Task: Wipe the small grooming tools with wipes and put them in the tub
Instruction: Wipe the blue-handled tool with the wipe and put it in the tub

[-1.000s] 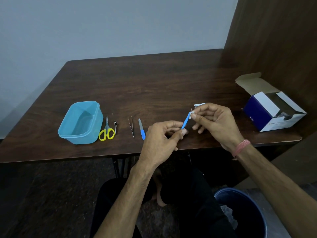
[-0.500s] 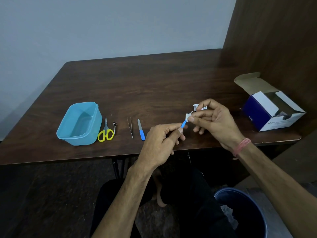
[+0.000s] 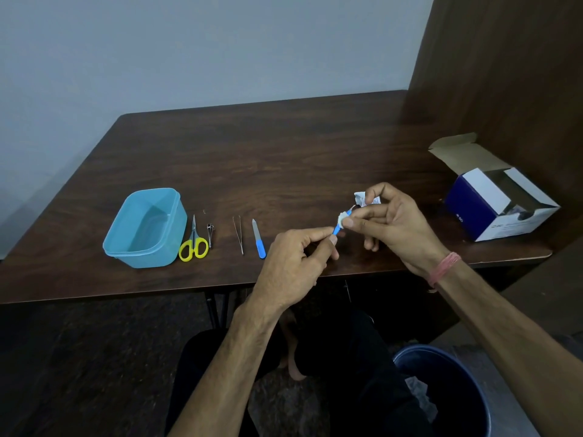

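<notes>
While left hand [image 3: 293,266] pinches the blue-handled tool [image 3: 337,229], right hand [image 3: 391,222] fingers clamp a white wipe [image 3: 342,218] around it, teal tub [image 3: 145,228] waiting on the desk [image 3: 284,159].

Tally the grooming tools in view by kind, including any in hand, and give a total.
Scissors: 1
Nail clipper: 1
Tweezers: 1
Blue-handled file on the table: 1
Blue-handled tool held in the left hand: 1
Total: 5
</notes>
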